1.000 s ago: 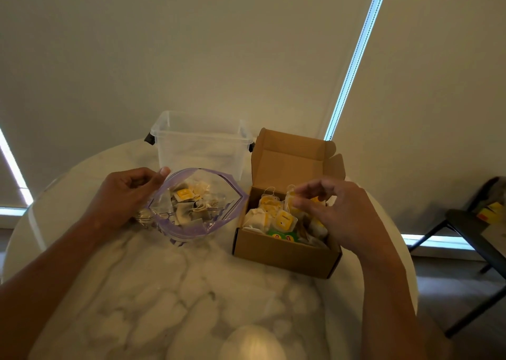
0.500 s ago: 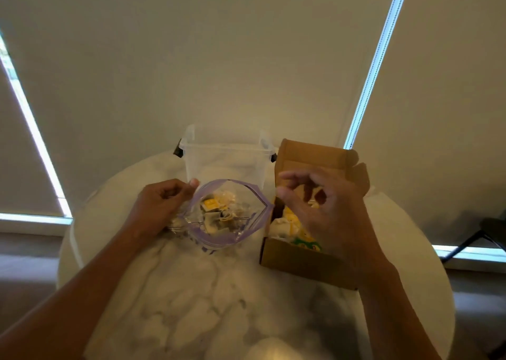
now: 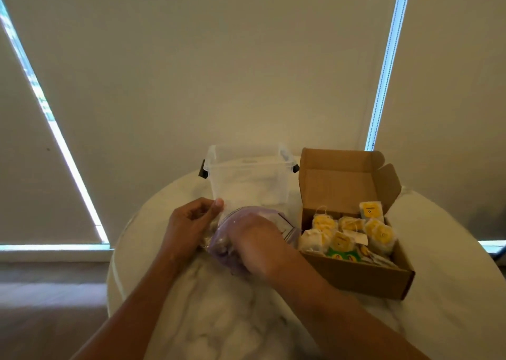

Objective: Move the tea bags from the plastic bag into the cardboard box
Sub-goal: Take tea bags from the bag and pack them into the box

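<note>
One plastic bag [image 3: 223, 254] — left hand [image 3: 186, 228] pinches its rim; right hand [image 3: 254, 240] inside it — fingers hidden, grip unclear

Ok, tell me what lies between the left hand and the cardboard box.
The head view shows the plastic bag there, its rim gripped by the left hand, the right hand reaching into it; the cardboard box stands just past it.
</note>
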Motion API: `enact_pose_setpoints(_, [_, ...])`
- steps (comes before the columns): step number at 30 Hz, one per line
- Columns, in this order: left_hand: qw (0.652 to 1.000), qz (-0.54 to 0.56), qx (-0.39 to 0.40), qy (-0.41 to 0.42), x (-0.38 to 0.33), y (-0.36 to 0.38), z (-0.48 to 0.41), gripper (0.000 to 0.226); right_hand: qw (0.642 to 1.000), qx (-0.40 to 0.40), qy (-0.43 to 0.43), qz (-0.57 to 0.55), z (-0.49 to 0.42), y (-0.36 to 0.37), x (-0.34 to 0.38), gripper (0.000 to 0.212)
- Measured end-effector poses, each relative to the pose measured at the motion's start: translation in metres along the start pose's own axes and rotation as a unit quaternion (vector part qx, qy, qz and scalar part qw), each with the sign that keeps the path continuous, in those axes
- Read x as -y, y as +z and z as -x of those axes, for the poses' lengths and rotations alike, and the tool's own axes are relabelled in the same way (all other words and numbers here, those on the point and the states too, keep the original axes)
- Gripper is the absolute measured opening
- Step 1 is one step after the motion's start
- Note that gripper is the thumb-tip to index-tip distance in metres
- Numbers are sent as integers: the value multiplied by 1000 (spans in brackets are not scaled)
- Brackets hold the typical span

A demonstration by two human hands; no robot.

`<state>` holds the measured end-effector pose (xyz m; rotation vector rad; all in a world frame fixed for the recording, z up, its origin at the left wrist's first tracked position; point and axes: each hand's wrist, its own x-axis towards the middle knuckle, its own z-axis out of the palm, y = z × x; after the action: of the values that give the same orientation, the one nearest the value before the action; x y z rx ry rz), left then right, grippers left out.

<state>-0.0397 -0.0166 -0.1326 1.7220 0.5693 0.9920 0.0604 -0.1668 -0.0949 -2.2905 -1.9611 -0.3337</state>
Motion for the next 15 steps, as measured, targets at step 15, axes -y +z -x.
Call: enact_pose_setpoints(15, [1000,-8,-20,-22,-2,2,0,40,927,-146,90,-334,38,-48,-53,6])
